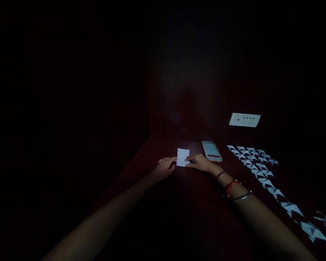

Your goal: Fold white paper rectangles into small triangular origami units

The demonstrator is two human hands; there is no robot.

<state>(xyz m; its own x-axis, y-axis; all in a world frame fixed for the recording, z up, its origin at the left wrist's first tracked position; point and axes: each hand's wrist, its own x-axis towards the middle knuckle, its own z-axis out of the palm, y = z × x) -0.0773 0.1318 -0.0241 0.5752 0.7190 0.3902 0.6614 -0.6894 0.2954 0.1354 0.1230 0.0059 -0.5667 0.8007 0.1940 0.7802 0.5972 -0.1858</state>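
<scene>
Touching a flat, nearly square white paper on the dark red table, left of the rectangular pale-rimmed phone; resting the partly open right grip on the paper's right side, the loosely open left grip at its left edge.

Left hand and right hand at white paper, lit phone nearby, folded papers at right

On the table: paper square toward the far edge, phone right of it, folded paper pieces in rows farther right, socket plate beyond.
</scene>
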